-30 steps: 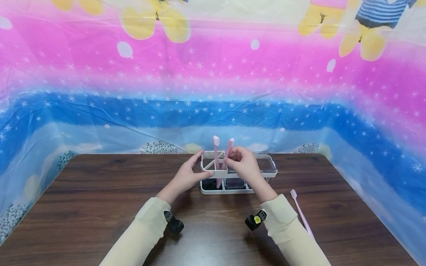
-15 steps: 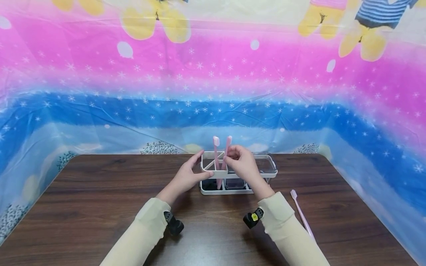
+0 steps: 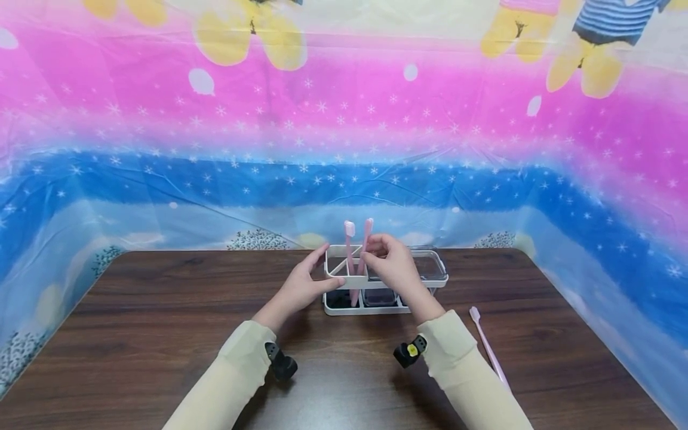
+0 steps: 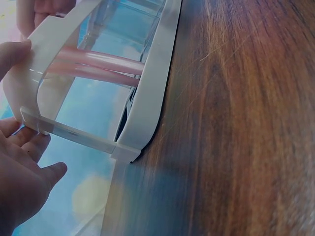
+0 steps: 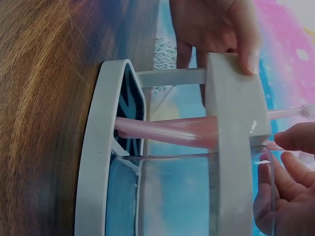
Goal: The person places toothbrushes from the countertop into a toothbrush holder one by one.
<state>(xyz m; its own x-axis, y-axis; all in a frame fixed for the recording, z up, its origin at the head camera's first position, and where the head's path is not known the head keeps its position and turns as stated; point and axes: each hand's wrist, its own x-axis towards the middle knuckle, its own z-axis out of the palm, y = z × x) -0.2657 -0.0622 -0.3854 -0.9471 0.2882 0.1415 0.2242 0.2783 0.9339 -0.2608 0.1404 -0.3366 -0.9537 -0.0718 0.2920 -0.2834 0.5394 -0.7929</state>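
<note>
A white two-tier toothbrush holder (image 3: 395,285) stands on the table. My left hand (image 3: 303,283) grips the left end of its upper tier, thumb on the front and fingers behind. My right hand (image 3: 395,266) pinches a pink toothbrush (image 3: 368,230) by its upper handle, between thumb and forefinger. That brush passes down through a slot of the upper tier, leaning slightly right. Beside it another pink toothbrush (image 3: 349,230) stands in the holder, bristles up. In the right wrist view both pink handles (image 5: 167,132) reach the lower tier, close together.
A third pink toothbrush (image 3: 488,346) lies on the brown wooden table (image 3: 344,370), to the right of the holder and close to my right sleeve (image 3: 457,346). A clear cup (image 5: 177,196) sits within the holder. A printed cloth (image 3: 344,137) hangs behind the table.
The toothbrush in my right hand has tipped a little leftward and stands more upright. My right hand has shifted slightly left with it. The left hand stays on the holder.
</note>
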